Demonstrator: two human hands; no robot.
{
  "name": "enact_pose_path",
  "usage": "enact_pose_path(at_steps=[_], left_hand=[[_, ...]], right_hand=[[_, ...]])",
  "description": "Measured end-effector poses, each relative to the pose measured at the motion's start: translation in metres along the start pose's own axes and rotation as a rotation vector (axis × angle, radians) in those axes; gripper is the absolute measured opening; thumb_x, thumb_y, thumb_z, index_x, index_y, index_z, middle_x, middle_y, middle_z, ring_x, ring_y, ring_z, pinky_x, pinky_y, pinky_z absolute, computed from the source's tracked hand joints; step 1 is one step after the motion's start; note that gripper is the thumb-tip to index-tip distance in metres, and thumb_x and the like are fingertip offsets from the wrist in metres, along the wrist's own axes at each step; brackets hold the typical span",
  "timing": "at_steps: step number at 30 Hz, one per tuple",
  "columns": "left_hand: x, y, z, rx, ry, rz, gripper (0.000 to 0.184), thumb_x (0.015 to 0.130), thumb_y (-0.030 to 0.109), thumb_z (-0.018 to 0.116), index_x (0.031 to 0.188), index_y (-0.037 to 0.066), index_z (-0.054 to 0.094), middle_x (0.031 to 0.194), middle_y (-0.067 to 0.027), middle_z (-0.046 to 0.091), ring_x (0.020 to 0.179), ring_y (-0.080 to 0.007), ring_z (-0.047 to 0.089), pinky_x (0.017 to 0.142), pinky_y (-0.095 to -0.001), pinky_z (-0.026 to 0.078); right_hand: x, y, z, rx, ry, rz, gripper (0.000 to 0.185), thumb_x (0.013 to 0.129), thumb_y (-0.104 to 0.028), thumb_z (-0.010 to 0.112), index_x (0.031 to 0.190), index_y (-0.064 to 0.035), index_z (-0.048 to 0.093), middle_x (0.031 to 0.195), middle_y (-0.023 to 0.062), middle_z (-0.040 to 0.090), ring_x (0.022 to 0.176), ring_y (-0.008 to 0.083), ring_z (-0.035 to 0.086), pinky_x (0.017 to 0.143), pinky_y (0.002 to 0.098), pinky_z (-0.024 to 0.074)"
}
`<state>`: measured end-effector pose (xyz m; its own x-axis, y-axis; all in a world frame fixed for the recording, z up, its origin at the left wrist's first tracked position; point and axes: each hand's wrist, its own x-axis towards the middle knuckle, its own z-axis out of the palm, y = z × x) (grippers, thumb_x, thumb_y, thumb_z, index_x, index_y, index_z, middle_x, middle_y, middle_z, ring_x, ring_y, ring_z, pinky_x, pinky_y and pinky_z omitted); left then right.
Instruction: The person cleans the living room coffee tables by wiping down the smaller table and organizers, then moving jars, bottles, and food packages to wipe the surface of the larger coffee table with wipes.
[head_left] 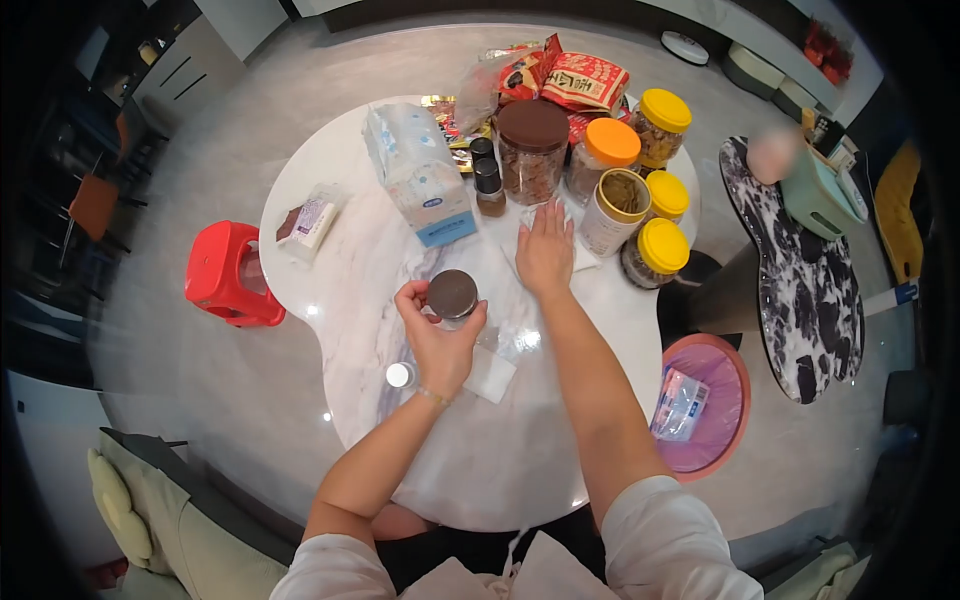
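My left hand (441, 345) is wrapped around a small clear jar with a dark brown lid (453, 294), held over the near middle of the marble-look table (450, 470). Farther forward, my right hand (545, 248) lies flat, fingers stretched out, on a white wipe (584, 259) spread on the tabletop. Just beyond its fingertips stands a large jar with a brown lid (531, 150). To its right is an uncovered canister (614, 215) with dark contents. A folded white tissue (490, 375) and a small white-capped bottle (400, 375) lie near my left wrist.
Yellow-lidded jars (656, 253) and an orange-lidded jar (606, 155) crowd the right side. Snack bags (588, 82), a dark-capped bottle (488, 185) and a blue-white wipes pack (420, 175) stand behind. A red stool (225, 275) and pink-lined bin (735, 420) flank the table.
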<state>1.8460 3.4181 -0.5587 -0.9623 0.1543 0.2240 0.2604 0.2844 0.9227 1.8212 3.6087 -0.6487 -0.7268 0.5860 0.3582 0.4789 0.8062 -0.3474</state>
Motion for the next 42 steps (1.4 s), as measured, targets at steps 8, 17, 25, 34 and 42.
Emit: enact_pose_path(at_steps=[8,17,25,34,42], left_hand=[[0.044,0.004,0.060,-0.160,-0.035,0.134,0.060,0.064,0.012,0.080,0.112,0.005,0.045,0.104,-0.0089,0.056,0.096,-0.0191,0.056,0.077,-0.0328,0.046],[0.042,-0.003,0.172,-0.049,-0.056,0.102,0.082,0.060,0.009,0.082,0.128,-0.001,0.038,0.120,-0.0220,0.052,0.110,-0.0360,0.052,0.096,-0.0367,0.041],[-0.114,0.006,0.022,0.610,-0.422,0.005,0.081,0.070,0.016,0.074,0.133,-0.008,0.029,0.139,-0.0342,0.017,0.130,-0.0474,0.019,0.104,-0.0519,0.020],[-0.085,-0.033,-0.010,0.438,-0.404,0.014,0.037,0.071,-0.002,0.062,0.108,0.000,0.057,0.108,-0.0165,0.053,0.106,-0.0319,0.045,0.093,-0.0408,0.034],[-0.121,-0.047,-0.125,-0.212,-0.165,-0.556,0.016,0.078,-0.003,0.047,0.089,0.002,0.057,0.088,-0.0054,0.058,0.078,-0.0117,0.053,0.068,-0.0238,0.044]], right_hand=[[-0.052,0.011,-0.063,0.264,-0.424,-0.516,0.032,0.093,-0.023,0.042,0.120,-0.0134,0.056,0.139,0.0046,0.043,0.134,0.0228,0.031,0.111,0.0467,0.0170],[-0.130,0.076,-0.122,0.269,-0.375,-0.383,0.050,0.083,-0.033,0.057,0.125,-0.0074,0.050,0.139,0.0143,0.041,0.134,0.0319,0.030,0.111,0.0496,0.0162],[-0.129,0.068,-0.128,0.211,-0.247,-0.318,0.072,0.079,-0.038,0.063,0.136,-0.0032,0.037,0.144,0.0155,0.032,0.136,0.0335,0.024,0.111,0.0503,0.0113],[-0.162,0.056,-0.125,-0.068,-0.171,0.006,0.050,0.086,-0.028,0.057,0.132,-0.0098,0.047,0.140,0.0116,0.039,0.131,0.0323,0.031,0.104,0.0523,0.0206],[-0.123,0.056,-0.087,0.065,-0.139,-0.180,0.043,0.090,-0.017,0.050,0.133,-0.0134,0.046,0.142,0.0103,0.039,0.133,0.0317,0.032,0.109,0.0455,0.0200]])
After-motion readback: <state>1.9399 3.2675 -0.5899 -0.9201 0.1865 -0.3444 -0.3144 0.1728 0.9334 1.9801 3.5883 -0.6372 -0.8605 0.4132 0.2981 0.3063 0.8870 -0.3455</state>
